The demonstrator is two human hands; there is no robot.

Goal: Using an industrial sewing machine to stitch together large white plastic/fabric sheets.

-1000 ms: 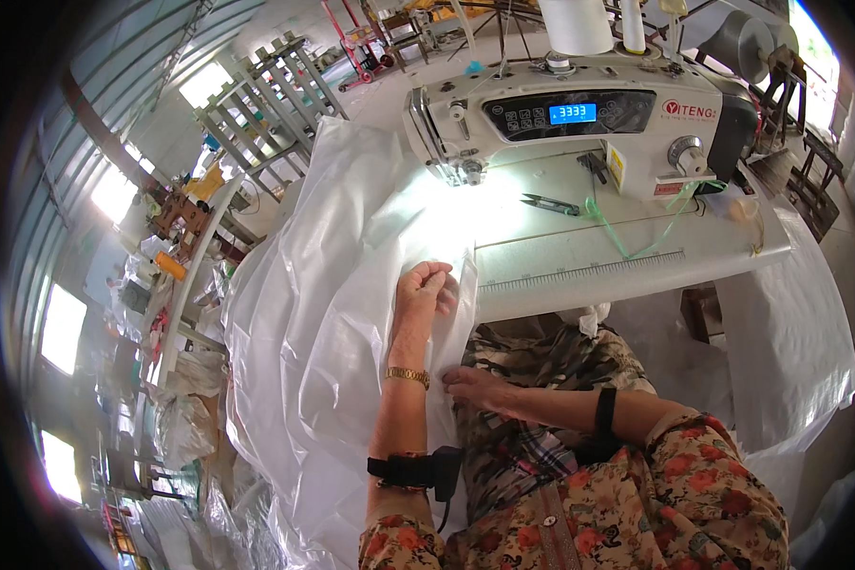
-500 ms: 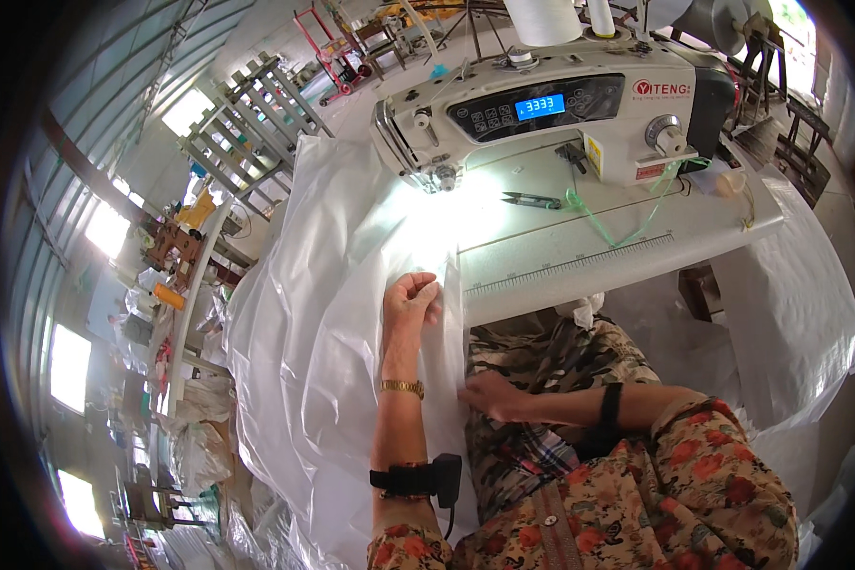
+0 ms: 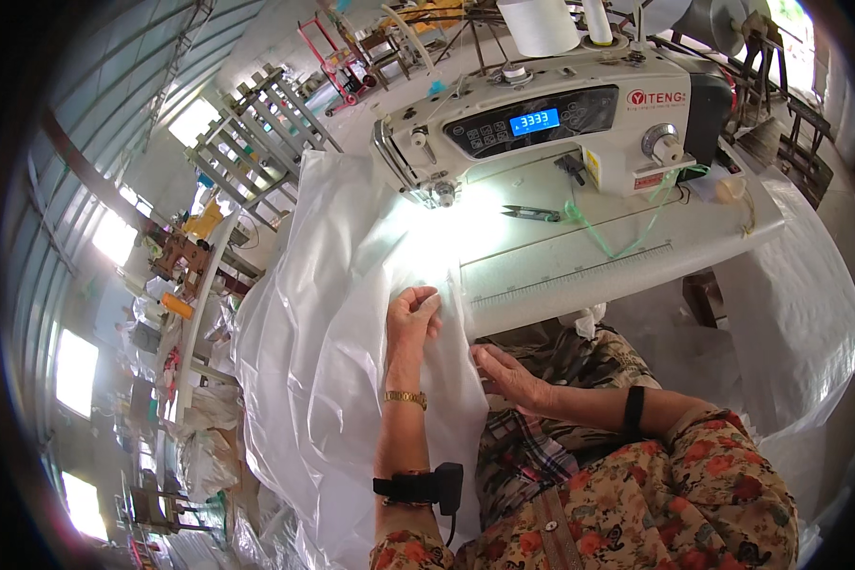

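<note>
A large white, shiny plastic sheet (image 3: 342, 408) hangs in folds over the left part of the sewing table and down in front of me. Its upper end runs under the lit head of a white sewing machine (image 3: 579, 104). My left hand (image 3: 413, 318) lies on the sheet just in front of the table, thumb and fingers pinched on the material near its right edge. Lower and to the right, my right hand (image 3: 515, 382) holds that edge between thumb and fingers, by my lap. Some of its fingertips are hidden behind the sheet.
Thread snips (image 3: 532, 214) and a green string (image 3: 594, 233) lie on the sewing table (image 3: 503, 285). White thread spools (image 3: 539, 26) stand behind the machine. More white sheeting (image 3: 796, 294) hangs at the right. A cluttered bench (image 3: 192, 318) stands at the left.
My right hand has moved up along the sheet's edge, and its thumb now shows on top. My left hand stays pinched at nearly the same place. The view has shifted slightly.
</note>
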